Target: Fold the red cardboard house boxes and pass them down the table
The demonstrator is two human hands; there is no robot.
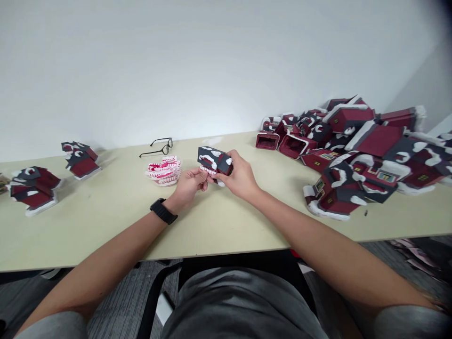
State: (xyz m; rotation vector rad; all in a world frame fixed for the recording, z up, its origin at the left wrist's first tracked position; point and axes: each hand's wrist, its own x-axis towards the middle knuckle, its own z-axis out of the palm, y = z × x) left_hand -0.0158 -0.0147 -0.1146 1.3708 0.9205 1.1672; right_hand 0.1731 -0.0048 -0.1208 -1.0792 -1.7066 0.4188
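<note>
Both hands meet over the middle of the beige table [106, 226]. My right hand [240, 178] grips a small paper house [213, 160] with dark red walls and a dark grey roof with white snow patches. My left hand [189, 184], with a black watch on its wrist, pinches the lower left edge of the same house, at its white and red trim. The house is held just above the table top, tilted.
A stack of red and white trim pieces [164, 170] lies left of the hands. Black glasses [157, 147] rest behind it. A big heap of paper houses [356, 150] fills the right side. Several assembled houses [33, 188] stand at far left. A white wall is behind.
</note>
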